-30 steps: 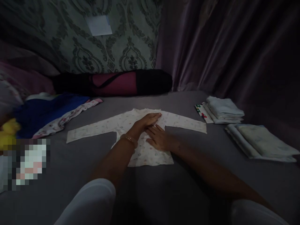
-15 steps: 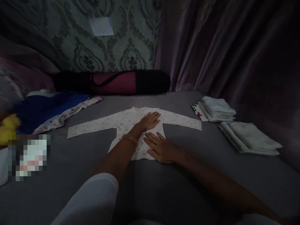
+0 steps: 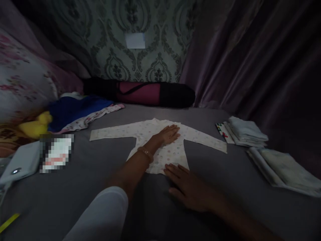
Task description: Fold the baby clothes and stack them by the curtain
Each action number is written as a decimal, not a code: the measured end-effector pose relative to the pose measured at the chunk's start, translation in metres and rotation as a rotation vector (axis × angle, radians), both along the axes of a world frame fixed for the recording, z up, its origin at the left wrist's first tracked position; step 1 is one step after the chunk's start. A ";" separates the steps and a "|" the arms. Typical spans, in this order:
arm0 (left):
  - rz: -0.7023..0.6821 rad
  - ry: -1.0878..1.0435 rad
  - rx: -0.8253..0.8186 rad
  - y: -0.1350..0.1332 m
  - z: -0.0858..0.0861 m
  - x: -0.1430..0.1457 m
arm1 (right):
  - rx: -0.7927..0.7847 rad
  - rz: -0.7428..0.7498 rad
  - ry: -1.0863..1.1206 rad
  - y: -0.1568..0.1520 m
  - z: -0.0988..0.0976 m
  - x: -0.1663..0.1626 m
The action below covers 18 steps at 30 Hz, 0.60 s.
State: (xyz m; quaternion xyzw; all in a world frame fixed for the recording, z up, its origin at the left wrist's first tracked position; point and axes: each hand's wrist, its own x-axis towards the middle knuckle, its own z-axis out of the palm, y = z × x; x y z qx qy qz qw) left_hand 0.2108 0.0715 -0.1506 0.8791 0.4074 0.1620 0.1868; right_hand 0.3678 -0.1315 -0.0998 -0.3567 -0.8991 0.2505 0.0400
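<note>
A small white long-sleeved shirt [image 3: 173,155] with a faint print lies spread flat on the grey bed sheet [image 3: 100,187], both sleeves stretched out sideways. My left hand [image 3: 168,134] rests flat on its upper chest, fingers extended toward the right shoulder. A bracelet circles that wrist. Lower down, my right hand [image 3: 189,185] lies over the shirt's bottom hem, fingers apart, with the fingertips on the cloth and the palm over the sheet. Neither hand grasps anything.
Folded clothes [image 3: 247,130] and another folded stack [image 3: 286,167] sit at the right. Blue clothing [image 3: 77,112], a yellow plush toy [image 3: 37,125] and a white device [image 3: 23,160] lie at the left. A black and maroon long bag [image 3: 140,93] lies along the wall.
My right hand has slid down the shirt from its middle to the bottom hem. My left hand stays on the chest. The view has turned slightly left.
</note>
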 end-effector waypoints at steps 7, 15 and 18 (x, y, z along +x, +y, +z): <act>0.563 0.042 0.070 -0.055 0.037 -0.122 | 0.024 -0.108 0.215 0.097 0.002 -0.043; 0.736 0.033 -0.217 -0.139 0.035 -0.168 | 0.186 -0.175 0.109 0.168 -0.011 -0.153; 0.791 -0.021 -0.256 -0.159 0.030 -0.162 | 0.207 -0.169 0.047 0.174 -0.010 -0.181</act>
